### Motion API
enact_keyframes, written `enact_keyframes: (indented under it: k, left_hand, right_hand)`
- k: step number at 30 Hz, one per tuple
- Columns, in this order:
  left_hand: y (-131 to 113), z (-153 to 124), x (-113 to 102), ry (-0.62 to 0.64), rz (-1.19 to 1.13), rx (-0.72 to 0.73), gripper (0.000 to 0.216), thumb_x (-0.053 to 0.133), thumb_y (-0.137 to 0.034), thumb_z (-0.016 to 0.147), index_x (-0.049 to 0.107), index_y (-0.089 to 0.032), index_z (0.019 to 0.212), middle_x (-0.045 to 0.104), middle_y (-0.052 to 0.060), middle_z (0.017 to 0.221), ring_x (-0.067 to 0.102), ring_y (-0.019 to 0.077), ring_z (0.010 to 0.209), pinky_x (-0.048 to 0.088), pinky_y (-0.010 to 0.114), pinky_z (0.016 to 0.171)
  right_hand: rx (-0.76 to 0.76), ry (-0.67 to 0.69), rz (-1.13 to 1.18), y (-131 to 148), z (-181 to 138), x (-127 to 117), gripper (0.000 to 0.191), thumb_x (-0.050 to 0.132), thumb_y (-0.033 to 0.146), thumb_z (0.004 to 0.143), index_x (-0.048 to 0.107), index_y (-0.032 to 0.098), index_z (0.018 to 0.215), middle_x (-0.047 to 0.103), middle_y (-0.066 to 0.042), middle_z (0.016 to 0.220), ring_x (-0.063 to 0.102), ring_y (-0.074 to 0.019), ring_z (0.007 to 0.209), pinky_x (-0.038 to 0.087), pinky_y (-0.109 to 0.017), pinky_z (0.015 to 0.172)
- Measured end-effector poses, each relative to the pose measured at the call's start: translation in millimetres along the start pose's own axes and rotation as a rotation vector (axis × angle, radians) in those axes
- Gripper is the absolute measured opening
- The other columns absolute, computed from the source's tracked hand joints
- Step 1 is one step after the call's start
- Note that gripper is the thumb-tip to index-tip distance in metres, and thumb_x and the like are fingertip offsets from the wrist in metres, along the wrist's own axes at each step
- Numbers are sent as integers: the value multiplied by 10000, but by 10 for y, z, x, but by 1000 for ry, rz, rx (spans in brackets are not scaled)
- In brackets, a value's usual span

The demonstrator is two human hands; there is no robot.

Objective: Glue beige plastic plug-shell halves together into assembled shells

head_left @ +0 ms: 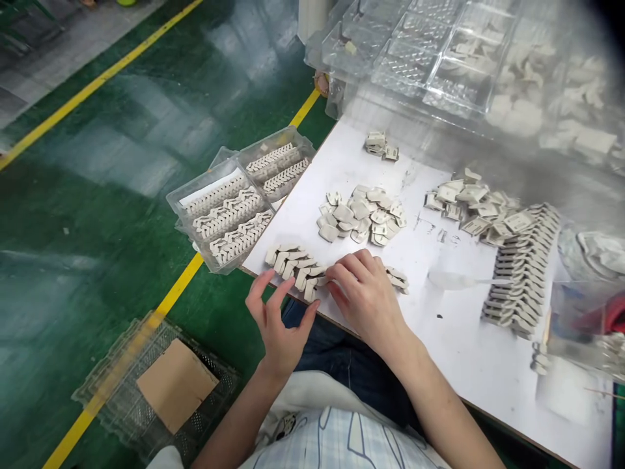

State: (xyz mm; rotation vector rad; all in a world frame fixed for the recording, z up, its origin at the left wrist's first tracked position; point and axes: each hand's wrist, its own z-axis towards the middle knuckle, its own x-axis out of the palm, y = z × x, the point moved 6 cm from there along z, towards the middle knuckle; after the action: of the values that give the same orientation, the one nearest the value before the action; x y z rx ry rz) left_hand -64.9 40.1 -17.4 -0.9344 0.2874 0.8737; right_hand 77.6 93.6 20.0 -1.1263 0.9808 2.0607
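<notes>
A row of small beige plastic pieces (293,262) lies along the near edge of the white table (454,339). My right hand (364,293) rests palm down on the right end of that row, fingers bent and pressing on the pieces. My left hand (278,322) hovers just off the table's edge below the row, fingers spread and holding nothing. A loose heap of the same pieces (361,215) sits beyond the row.
A clear compartment tray (234,202) with rows of pieces overhangs the table's left corner. More piles (471,202) and a long stacked column (525,267) lie to the right. Clear trays (420,52) stand at the back. A plastic crate with cardboard (161,391) sits on the green floor.
</notes>
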Motion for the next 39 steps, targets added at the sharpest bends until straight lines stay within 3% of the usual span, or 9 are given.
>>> enact_keyframes:
  k: [8, 12, 18, 23, 28, 31, 33, 35, 39]
  left_hand:
    - [59, -23, 42, 3, -2, -46, 570, 818, -261, 806, 540, -242, 1303, 469, 122, 1330, 530, 295, 1277, 523, 481, 1053]
    - [67, -18, -40, -21, -62, -5, 638, 822, -321, 800, 523, -225, 1355, 467, 138, 1350, 514, 294, 1276, 511, 464, 1049]
    - [-10, -62, -239, -104, -155, 12, 282, 637, -163, 898, 632, -219, 1175, 529, 99, 1198, 602, 214, 1052, 559, 360, 840]
    - [-264, -167, -124, 77, -215, 62, 206, 594, -109, 900, 684, -248, 1023, 549, 86, 1116, 628, 199, 939, 578, 314, 685]
    - [-418, -129, -108, 104, -288, 67, 279, 564, -34, 889, 699, -242, 1018, 600, 70, 1049, 650, 178, 892, 597, 295, 707]
    - [-489, -57, -89, 235, -435, 83, 303, 520, -6, 904, 680, -223, 1042, 663, 42, 912, 665, 145, 788, 582, 249, 667]
    - [-508, -40, -31, 388, -527, 10, 263, 512, -50, 932, 682, -211, 1051, 694, 42, 863, 668, 140, 736, 555, 231, 615]
    - [-507, -93, 94, 608, -641, -171, 168, 539, -197, 972, 707, -201, 990, 705, 53, 834, 656, 148, 691, 529, 244, 578]
    - [-586, -366, 366, 990, -1056, -693, 511, 437, -589, 991, 751, -195, 904, 681, 61, 707, 600, 173, 620, 502, 302, 563]
  right_hand:
    - [38, -16, 51, 13, -22, -55, 133, 572, 74, 930, 622, 197, 917, 666, -57, 869, 539, -227, 837, 398, -355, 692]
    - [107, -108, 187, -62, -240, -453, 174, 644, 72, 909, 620, 198, 1027, 682, -61, 933, 591, -216, 879, 482, -370, 782]
    - [336, -251, 46, -450, -851, -882, 151, 674, 95, 894, 653, 227, 964, 669, -29, 864, 625, -200, 793, 491, -357, 744]
    - [302, -160, 43, -402, -943, -675, 159, 690, 204, 911, 678, 229, 1068, 640, -59, 915, 625, -218, 828, 527, -366, 727]
    - [325, -181, 104, -228, -794, -357, 207, 723, 300, 905, 662, 217, 1084, 626, -49, 851, 610, -205, 762, 537, -346, 669]
    - [365, -201, 156, -143, -807, -333, 81, 667, 183, 919, 665, 210, 995, 628, -29, 790, 608, -181, 707, 526, -320, 640]
    - [391, -267, 258, -83, -907, -450, 164, 654, 100, 894, 670, 221, 1004, 629, -23, 770, 599, -171, 673, 510, -308, 595]
    - [383, -328, 379, -11, -1031, -604, 291, 661, 52, 864, 672, 239, 1087, 660, -35, 801, 609, -180, 671, 510, -314, 565]
    - [255, -276, 480, 132, -1126, -750, 458, 643, 8, 835, 657, 243, 1228, 736, -67, 874, 683, -209, 724, 578, -333, 581]
